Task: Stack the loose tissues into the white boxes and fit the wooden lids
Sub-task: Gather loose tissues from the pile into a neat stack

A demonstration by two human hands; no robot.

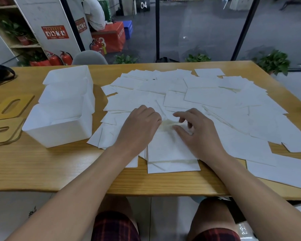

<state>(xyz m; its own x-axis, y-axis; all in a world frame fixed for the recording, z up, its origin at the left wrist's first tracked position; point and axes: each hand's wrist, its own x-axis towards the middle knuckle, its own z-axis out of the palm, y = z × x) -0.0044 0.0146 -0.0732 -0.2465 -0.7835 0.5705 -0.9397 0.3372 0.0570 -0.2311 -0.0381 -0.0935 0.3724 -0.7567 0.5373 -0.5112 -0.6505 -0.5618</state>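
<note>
- Tissues [207, 98] everywhere — loose white sheets cover most of the middle and right of the desk [42, 164], overlapping each other, a few running right up to the near edge.
- Left hand [139, 126] sits at center frame on the pile, fingers curled under and gripping a bunched-up bit of tissue by the knuckles.
- Right hand [198, 134] is just beside it, fingers spread and only loosely bent, fingertips touching the same crumpled tissue, palm over a neater little stack [170, 153] below.
- That stack lies at the near edge of the desk, between the two forearms.
- White boxes [66, 108] are in a row at left of center, running away from the camera and touching one another. The nearest one is open on top — can't tell how much is in it.
- Wooden lids [5, 119] with slot cutouts lie flat at the far left edge, overlapping, apart from the boxes.
- Upper left of the frame: red fire extinguishers [59, 58] on the floor, plus a grey chair [89, 57] behind the desk.
</note>
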